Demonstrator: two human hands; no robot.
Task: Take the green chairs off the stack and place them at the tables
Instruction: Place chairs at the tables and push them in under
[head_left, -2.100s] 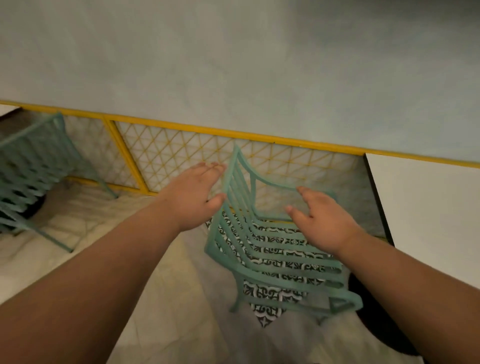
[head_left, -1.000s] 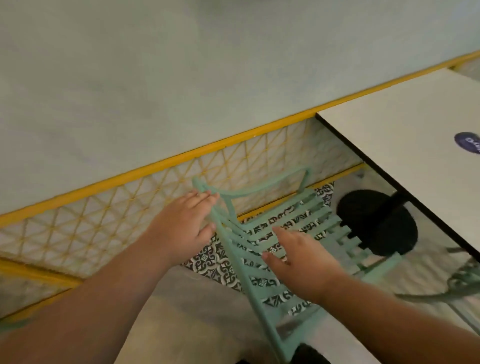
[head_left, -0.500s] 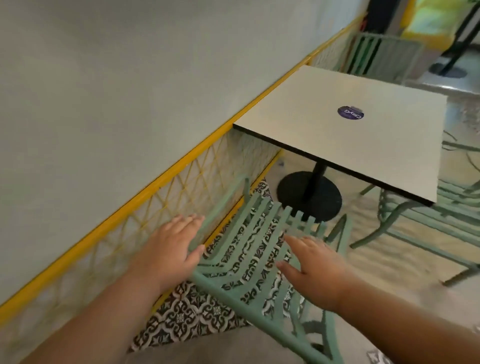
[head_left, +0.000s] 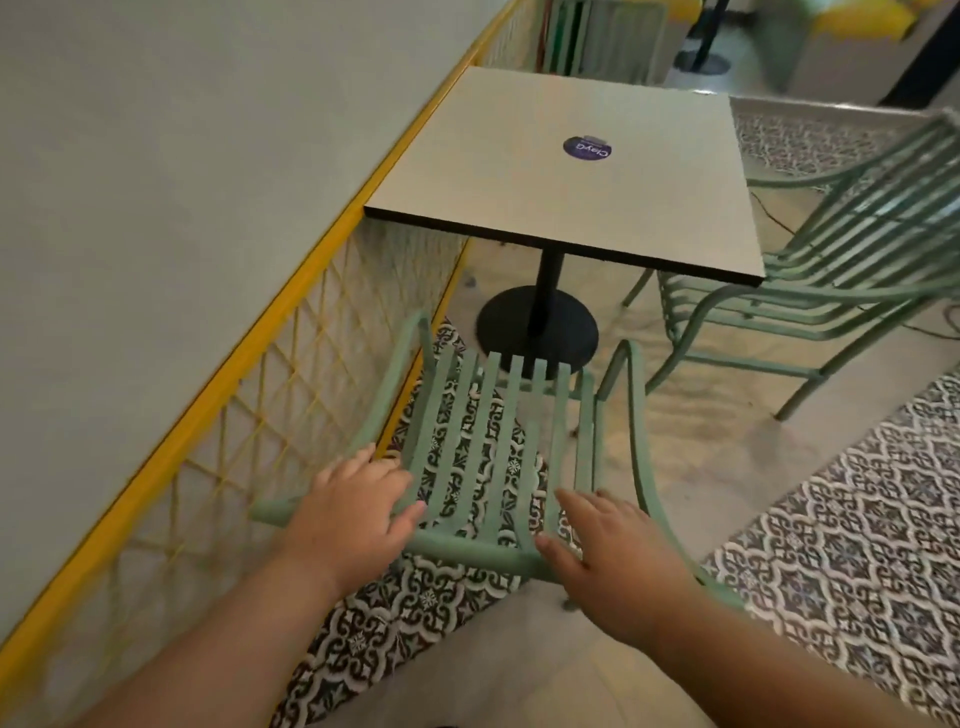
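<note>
A green slatted chair (head_left: 488, 431) stands on the floor facing the white square table (head_left: 493, 176), its seat just short of the table's black round base (head_left: 537, 332). My left hand (head_left: 353, 514) lies flat over the left part of the backrest's top rail, fingers spread. On the right part of the same rail rests my right hand (head_left: 608, 561), fingers also apart and not curled around it. A stack of green chairs (head_left: 831, 254) stands to the right of the table.
A grey wall with a yellow-framed lattice panel (head_left: 270, 364) runs close along the chair's left side. A purple sticker (head_left: 587, 148) sits on the tabletop. Another green chair (head_left: 597, 41) stands beyond the table. Patterned tiles (head_left: 857, 545) cover the floor at right.
The view has swung right from the wall to the table. The chair has turned with it and now faces the table squarely. Both hands have stayed at its backrest rail.
</note>
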